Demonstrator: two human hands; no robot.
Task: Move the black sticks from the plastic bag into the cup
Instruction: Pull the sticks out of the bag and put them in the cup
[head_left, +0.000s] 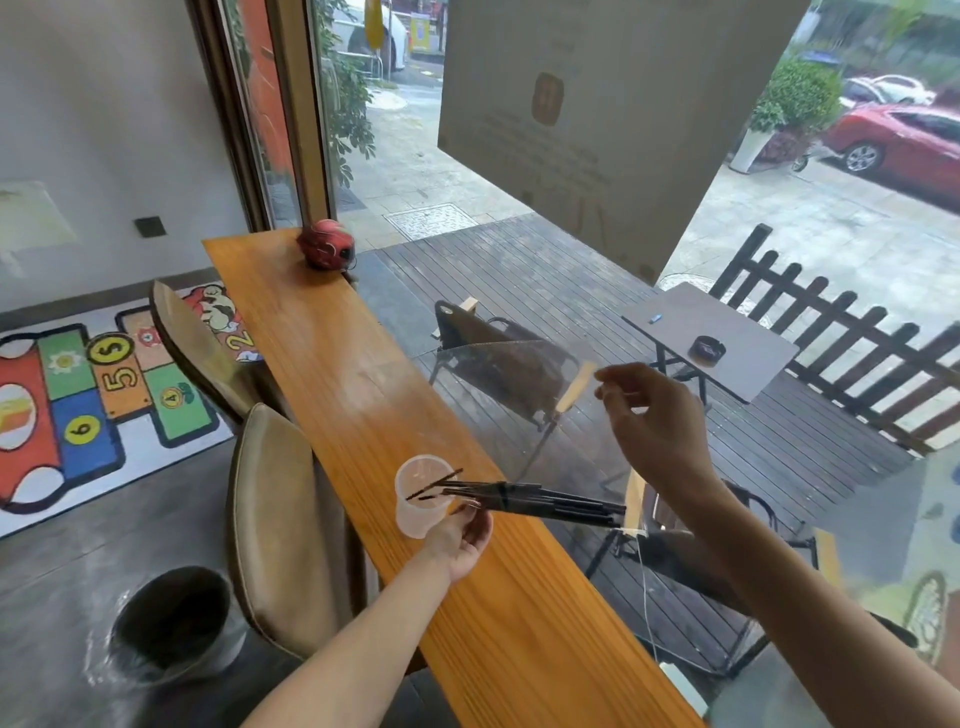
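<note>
On the 1 desk (332, 332) stand 1 clear cup (415, 512) and 1 red helmet (326, 244), with 1 plastic bag (519, 405), 1 bundle of black sticks (545, 501) too overlapped to count, 2 hands and 2 chairs.

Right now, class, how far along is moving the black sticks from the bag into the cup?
Partway. Done: a few stick tips already reach over the cup's rim. In hand: the right hand lifts the clear plastic bag by its top edge, tilting the black sticks toward the cup, while the left hand works at the bag's mouth. Left: most sticks remain bundled in the bag.
</note>
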